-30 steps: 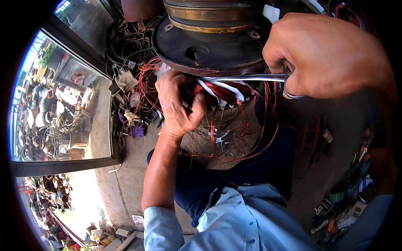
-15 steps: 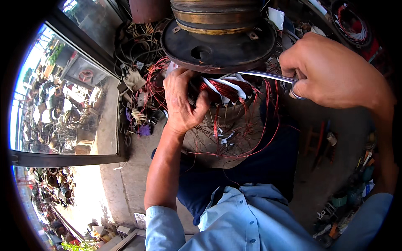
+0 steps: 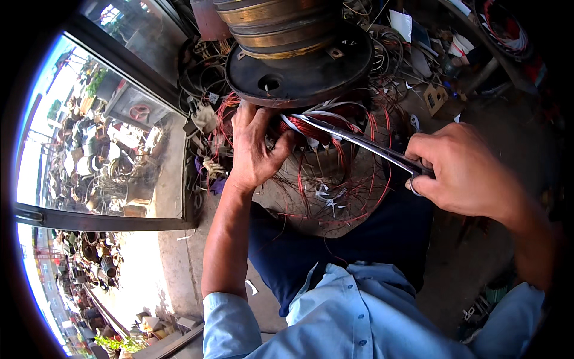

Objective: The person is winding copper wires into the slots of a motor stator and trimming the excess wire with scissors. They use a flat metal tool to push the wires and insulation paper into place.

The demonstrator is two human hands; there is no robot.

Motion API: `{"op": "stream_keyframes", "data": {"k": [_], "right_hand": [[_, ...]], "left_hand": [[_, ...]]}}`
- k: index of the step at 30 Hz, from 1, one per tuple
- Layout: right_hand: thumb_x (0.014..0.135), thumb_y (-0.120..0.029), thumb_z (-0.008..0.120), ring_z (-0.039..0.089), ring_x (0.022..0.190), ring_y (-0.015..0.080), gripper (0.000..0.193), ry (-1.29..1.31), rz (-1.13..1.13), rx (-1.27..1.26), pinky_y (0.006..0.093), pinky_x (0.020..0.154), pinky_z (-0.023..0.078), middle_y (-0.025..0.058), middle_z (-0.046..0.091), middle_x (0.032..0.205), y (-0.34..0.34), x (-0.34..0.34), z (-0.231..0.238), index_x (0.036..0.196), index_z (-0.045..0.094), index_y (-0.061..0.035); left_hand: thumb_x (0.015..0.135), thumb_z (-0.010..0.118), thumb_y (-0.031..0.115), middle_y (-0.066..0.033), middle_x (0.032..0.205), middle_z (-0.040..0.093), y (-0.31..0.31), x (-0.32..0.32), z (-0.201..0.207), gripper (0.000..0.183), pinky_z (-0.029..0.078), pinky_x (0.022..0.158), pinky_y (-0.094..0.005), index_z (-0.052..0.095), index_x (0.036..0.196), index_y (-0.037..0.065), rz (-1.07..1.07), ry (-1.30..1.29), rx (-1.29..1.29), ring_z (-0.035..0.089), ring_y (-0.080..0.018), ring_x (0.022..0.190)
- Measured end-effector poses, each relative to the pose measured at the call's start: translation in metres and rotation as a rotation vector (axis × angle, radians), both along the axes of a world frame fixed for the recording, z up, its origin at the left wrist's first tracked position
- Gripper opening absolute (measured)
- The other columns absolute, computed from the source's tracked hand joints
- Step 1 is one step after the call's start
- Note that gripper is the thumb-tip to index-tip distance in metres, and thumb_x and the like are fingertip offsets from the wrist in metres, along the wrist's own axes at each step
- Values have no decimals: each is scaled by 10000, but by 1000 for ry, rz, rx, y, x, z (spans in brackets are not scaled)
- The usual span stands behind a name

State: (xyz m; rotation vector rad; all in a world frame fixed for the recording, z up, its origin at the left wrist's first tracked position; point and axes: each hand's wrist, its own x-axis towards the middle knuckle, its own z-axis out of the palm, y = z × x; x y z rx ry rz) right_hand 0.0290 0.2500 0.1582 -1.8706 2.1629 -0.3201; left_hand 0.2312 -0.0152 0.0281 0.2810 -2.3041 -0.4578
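A bundle of red winding wire [image 3: 312, 127], bound with white strips [image 3: 291, 124], sits beneath a black round flange [image 3: 299, 78]. My left hand [image 3: 254, 143] grips the bundle's left side, thumb on the near side and fingertips hidden under the flange. In my right hand [image 3: 449, 164] are long, slim metal scissors [image 3: 382, 149], with a finger ring showing below the hand. Their slender tips lie over the wire and white strips. Loose red wire ends [image 3: 302, 185] hang down around the round body [image 3: 317, 163] below.
Above the flange rises a stacked brown and brass-coloured cylinder [image 3: 281, 27]. White scraps [image 3: 330, 200] lie on the floor between my legs. Tangled cables [image 3: 200, 78] lie at the back left, beside a glass-paned metal frame [image 3: 107, 224]. A brown block [image 3: 435, 99] lies to the right.
My right hand has moved down and nearer to me, and the scissors now slant across the wire bundle. My left hand stays on the bundle. The view has shifted slightly.
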Motion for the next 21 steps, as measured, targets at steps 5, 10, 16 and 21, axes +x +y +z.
{"op": "stream_keyframes", "data": {"k": [5,10,16,21], "right_hand": [[750,-134,746,664,696,426,162,43,11,-59,504,659,515,199,659,693,-6,-1,-4,851,710,-14],[753,-110,749,670,665,388,161,-54,-96,7,472,629,505,186,660,685,16,-11,-1,873,717,-8],[798,-103,774,684,632,303,181,-229,-248,-80,419,623,511,144,671,681,46,-30,-40,945,726,-8],[819,-92,795,709,702,286,223,-266,-170,-206,402,651,537,123,709,775,52,-29,-75,1012,713,-15]], "left_hand": [[805,806,137,-133,1234,603,2,-2,10,482,540,870,-398,690,1266,60,-34,-2,32,627,-302,1007],[797,807,101,-126,1203,615,3,4,14,495,554,813,-362,700,1279,58,-56,-39,111,642,-257,956],[791,747,129,-169,1304,644,22,-7,12,476,400,1080,-500,710,1260,53,44,-62,-213,565,-399,1240],[737,772,61,-148,1245,656,33,-22,-3,508,424,1038,-503,699,1239,46,-11,39,-201,605,-380,1135]]}}
